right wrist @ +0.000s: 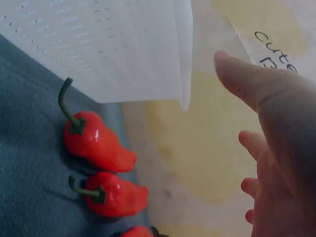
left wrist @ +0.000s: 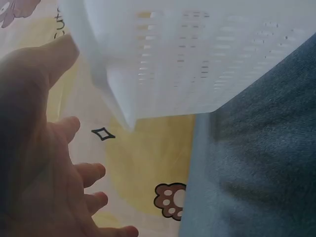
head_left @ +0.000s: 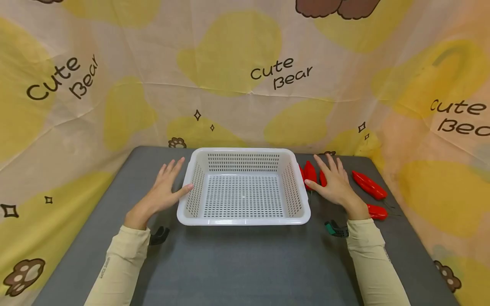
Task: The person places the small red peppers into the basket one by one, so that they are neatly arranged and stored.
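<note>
A white plastic basket [head_left: 243,221] with slotted walls stands upright on the grey table, and no things show inside it. Beside its left wall, my left hand [head_left: 164,191] is spread, the thumb over the rim; whether it touches is hard to tell. My right hand [head_left: 337,185] is held with fingers extended off the basket's right side, a gap showing between thumb and rim in the right wrist view. Under and near that hand lie several red peppers [right wrist: 101,143] with green stems, one of them a pepper [head_left: 369,185] farther right. The right hand partly covers some.
The grey table [head_left: 237,267] meets a fabric backdrop [head_left: 229,85] printed with yellow patches and lettering at the back and sides. Another red pepper [head_left: 377,212] lies by the right wrist, partly hidden. Dark wrist straps [head_left: 158,236] show beside the sleeves.
</note>
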### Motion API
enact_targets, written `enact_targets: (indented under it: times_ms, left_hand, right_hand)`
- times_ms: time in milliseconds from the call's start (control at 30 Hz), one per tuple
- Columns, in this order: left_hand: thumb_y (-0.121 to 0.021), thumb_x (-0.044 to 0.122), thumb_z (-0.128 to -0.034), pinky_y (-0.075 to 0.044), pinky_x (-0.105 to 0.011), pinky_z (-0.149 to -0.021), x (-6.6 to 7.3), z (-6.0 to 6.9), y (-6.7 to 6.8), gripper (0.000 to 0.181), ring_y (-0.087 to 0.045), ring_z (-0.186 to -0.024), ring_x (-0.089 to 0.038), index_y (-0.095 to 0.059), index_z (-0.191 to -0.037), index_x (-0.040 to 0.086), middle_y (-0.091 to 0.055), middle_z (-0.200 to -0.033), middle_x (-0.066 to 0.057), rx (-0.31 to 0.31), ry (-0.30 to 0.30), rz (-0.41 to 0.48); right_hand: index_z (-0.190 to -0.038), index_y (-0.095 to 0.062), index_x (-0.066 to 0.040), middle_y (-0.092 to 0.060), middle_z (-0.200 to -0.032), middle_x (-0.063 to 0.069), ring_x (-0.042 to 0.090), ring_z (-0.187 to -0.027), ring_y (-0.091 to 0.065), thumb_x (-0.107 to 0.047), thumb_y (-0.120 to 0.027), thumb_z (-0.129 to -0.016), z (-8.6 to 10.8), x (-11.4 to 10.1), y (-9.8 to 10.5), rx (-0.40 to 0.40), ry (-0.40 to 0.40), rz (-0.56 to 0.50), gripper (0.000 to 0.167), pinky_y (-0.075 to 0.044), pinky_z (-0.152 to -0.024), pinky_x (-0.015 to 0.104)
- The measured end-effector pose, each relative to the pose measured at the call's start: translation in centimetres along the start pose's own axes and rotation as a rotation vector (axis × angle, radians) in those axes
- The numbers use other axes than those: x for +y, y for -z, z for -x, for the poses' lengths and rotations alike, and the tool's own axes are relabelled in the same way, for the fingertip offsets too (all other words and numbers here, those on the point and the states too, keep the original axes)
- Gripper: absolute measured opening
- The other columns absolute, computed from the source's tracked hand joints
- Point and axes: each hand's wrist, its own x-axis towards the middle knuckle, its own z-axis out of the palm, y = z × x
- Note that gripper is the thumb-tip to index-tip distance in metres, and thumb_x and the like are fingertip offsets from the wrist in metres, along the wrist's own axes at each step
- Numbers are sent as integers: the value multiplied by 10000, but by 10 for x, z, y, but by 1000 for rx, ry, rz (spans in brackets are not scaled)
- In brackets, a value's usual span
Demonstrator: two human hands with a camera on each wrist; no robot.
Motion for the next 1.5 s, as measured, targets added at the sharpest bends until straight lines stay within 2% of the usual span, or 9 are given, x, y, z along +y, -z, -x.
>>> enact_targets:
  times_ms: [233, 367, 467, 600, 800, 900, 1033, 1133, 1500]
  left_hand:
    - [-594, 446, -973, -100, -820, -1121, 0, -2, -13, 883, -2, -1520, -563, -78, -1647, 200, -94, -1679, -279, -36, -32, 67]
    - [-596, 342, -982, -151, -805, -1126, -1, -2, -21, 819, -74, -1505, -581, -148, -1637, 142, -224, -1654, -272, -43, -49, 90]
    - [-588, 250, -979, -328, -737, -1098, -2, -2, -26, 774, -299, -1439, -550, -190, -1627, 109, -344, -1591, -291, -26, -59, 112]
    - [-586, 175, -960, -527, -616, -931, -4, -2, -29, 744, -522, -1254, -479, -241, -1615, 99, -385, -1542, -315, 19, -60, 140]
    - [-585, 142, -948, -574, -572, -862, -9, -3, -28, 705, -515, -1301, -500, -308, -1595, 99, -394, -1558, -303, 76, -41, 166]
    - [-581, 134, -956, -605, -519, -792, -12, -3, -28, 699, -529, -1287, -515, -303, -1597, 102, -405, -1547, -315, 71, -43, 210]
    - [-563, 134, -970, -621, -427, -682, -14, -5, -30, 704, -612, -1168, -506, -270, -1610, 126, -429, -1515, -340, 45, -42, 281]
    - [-549, 131, -976, -620, -399, -651, -17, -7, -31, 705, -642, -1112, -492, -254, -1615, 141, -450, -1490, -348, 36, -46, 313]
    - [-546, 98, -963, -621, -418, -655, -22, -10, -35, 705, -624, -1127, -525, -262, -1609, 114, -464, -1463, -374, 50, -64, 325]
  right_hand:
    - [-1640, -139, -227, -26, -1683, 272, 570, -1504, 17, -531, -679, -872, 0, 14, -2, -11, 13, -31, 987, -83, -1104, 841]
    - [-1633, -173, -204, -53, -1675, 287, 583, -1494, 4, -450, -737, -860, -2, 20, -9, -29, 55, -49, 988, -93, -1099, 843]
    - [-1625, -206, -183, -81, -1669, 295, 598, -1488, -7, -381, -767, -845, -3, 23, -16, -43, 88, -68, 981, -90, -1097, 845]
    - [-1606, -267, -149, -147, -1653, 306, 625, -1472, -59, -333, -792, -830, -6, 25, -27, -50, 141, -82, 956, -117, -1075, 862]
    - [-1569, -353, -111, -259, -1613, 301, 579, -1459, -169, -272, -820, -803, -8, 26, -39, -56, 200, -96, 911, -186, -1098, 819]
    - [-1552, -393, -116, -309, -1596, 278, 531, -1445, -222, -234, -841, -777, -9, 27, -41, -61, 206, -83, 902, -234, -1110, 781]
    - [-1528, -437, -114, -357, -1566, 267, 507, -1420, -262, -202, -858, -763, -11, 29, -42, -81, 213, -46, 878, -275, -1110, 753]
    - [-1512, -457, -93, -370, -1549, 274, 517, -1410, -260, -185, -857, -769, -12, 31, -42, -99, 227, -33, 849, -265, -1109, 753]
    - [-1457, -536, -71, -338, -1564, 280, 528, -1439, -208, -97, -823, -792, -25, 32, -42, -143, 248, -8, 724, -176, -1121, 750]
